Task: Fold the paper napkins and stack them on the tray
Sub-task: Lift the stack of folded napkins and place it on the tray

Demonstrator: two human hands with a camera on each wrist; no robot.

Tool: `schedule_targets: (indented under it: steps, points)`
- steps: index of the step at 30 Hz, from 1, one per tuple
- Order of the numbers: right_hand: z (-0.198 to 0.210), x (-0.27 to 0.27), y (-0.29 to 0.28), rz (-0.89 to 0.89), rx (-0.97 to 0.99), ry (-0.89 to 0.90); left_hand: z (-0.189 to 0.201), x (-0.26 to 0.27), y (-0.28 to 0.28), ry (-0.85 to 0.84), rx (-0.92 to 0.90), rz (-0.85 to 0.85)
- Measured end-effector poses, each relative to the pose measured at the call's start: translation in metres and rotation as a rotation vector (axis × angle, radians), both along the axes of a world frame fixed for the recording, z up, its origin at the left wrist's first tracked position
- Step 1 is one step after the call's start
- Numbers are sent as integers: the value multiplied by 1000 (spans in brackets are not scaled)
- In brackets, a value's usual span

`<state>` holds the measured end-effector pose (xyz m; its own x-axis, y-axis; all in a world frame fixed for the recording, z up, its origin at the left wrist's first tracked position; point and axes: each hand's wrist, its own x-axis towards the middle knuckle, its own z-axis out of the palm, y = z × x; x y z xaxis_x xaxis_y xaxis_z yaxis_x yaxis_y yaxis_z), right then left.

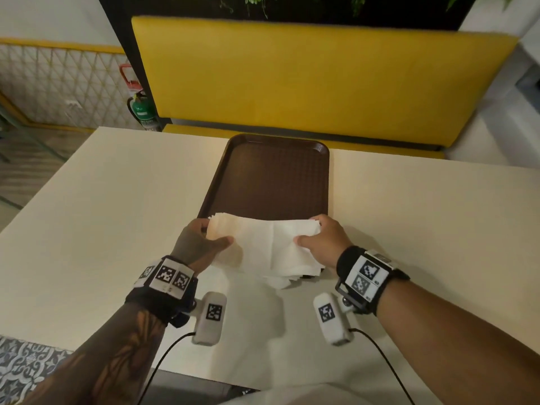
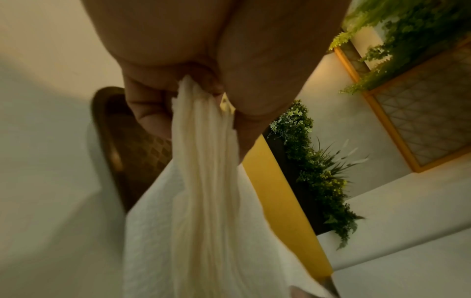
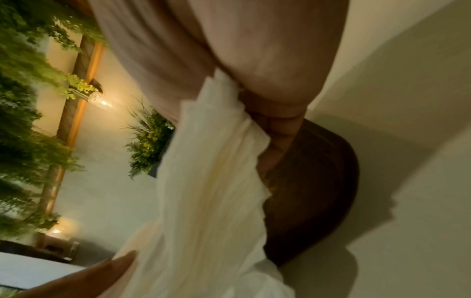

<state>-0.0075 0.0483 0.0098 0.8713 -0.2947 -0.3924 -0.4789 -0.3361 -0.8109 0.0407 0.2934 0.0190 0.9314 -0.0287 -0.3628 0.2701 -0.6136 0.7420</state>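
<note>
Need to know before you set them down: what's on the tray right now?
The tray shows only bare brown surface. Its near end is covered by the napkins held by the left hand and right hand, so anything there is hidden.

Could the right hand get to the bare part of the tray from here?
Probably yes: the tray lies just beyond the right hand, nothing between, but that hand and the left hand both grip the napkin stack.

We see a cream table [image 1: 117, 200] in front of a yellow upholstered bench [image 1: 321, 77]. To the left of the bench a green fire extinguisher [image 1: 143, 108] stands against a white lattice panel [image 1: 58, 86] framed in yellow. Leafy green plants [image 2: 321, 177] hang above the bench, and two small lamps [image 3: 99, 101] glow among the foliage.
</note>
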Motion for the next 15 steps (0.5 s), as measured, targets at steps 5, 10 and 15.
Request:
schedule_targets:
  steps: [5,10,15]
  points:
    - [2,10,-1,-110,147,-1,3,20,-5,104,-251,62]
    - [25,6,-14,-136,593,94,20,25,-10,340,-769,51]
    - [29,7,-24,41,880,112,34,28,-16,402,-982,-15]
